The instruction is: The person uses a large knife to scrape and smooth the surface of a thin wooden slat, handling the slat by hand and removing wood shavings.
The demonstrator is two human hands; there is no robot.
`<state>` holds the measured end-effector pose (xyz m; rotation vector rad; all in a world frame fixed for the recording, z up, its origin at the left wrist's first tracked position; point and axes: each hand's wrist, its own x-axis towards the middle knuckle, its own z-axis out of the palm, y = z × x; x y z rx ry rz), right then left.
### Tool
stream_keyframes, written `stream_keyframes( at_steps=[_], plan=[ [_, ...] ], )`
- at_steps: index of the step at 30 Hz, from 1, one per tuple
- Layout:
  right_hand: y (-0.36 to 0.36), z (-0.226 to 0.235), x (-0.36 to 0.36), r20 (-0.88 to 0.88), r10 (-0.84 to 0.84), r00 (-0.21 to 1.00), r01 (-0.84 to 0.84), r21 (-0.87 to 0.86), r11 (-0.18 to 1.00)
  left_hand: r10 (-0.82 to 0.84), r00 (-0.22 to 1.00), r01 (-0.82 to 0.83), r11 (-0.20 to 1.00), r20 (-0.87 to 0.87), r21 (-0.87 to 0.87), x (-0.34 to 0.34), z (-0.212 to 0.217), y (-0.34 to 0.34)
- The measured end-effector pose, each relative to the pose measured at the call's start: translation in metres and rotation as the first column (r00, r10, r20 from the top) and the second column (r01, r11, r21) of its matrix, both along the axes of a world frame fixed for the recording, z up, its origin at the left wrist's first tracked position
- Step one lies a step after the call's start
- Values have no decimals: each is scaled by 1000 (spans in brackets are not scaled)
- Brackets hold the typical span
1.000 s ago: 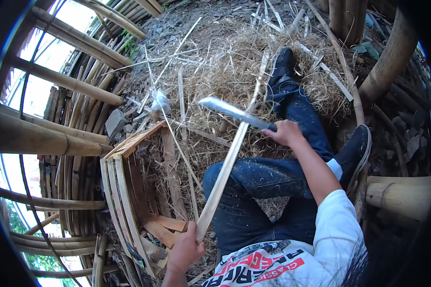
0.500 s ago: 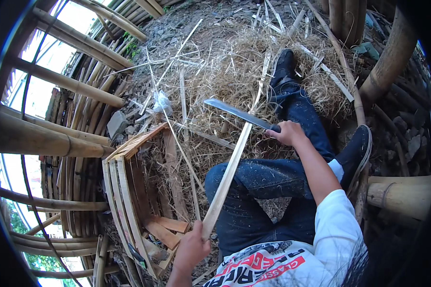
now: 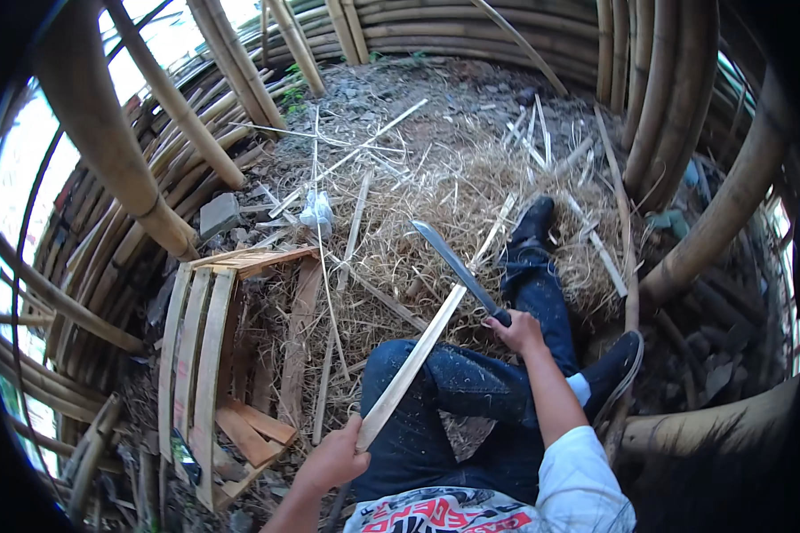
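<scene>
The left hand point(image 3: 333, 457) is gripping the near end of a long bamboo slat point(image 3: 418, 360) lying across the knees; the right hand point(image 3: 517, 330) is clenching a machete point(image 3: 458, 266), blade touching it. The slat looks light, stiff and splintery, best held at its end.

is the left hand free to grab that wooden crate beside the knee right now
Probably not: the left hand is closed around the bamboo strip. The wooden crate lies close on that side, nothing between, but the strip must go first.
</scene>
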<state>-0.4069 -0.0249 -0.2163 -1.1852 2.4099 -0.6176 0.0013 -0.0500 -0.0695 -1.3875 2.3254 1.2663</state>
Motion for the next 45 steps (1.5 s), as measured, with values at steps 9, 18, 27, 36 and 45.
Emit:
stream_keyframes(
  at_steps=[9, 18, 27, 36, 45],
  plan=[
    [9, -3, 12, -124, -45, 991, 32, -102, 994, -5, 988, 14, 998, -155, 59, 13, -21, -2],
    [20, -9, 29, -103, 43, 994, -67, -241, 968, 162, 947, -19, 891, -278, 454, 16, -3, -15],
    [21, 28, 69, -199, 241, 950, -286, -245, 926, 532, 787, 144, 333, -312, 932, 7, -44, -23],
    [26, 34, 72, -110, 198, 974, -224, -354, 908, 365, 870, 54, 596, -330, 801, -14, -40, -7],
    [42, 43, 86, -129, 138, 982, -185, -504, 844, 205, 940, 9, 787, -275, 616, -20, 8, -23]
  ],
)
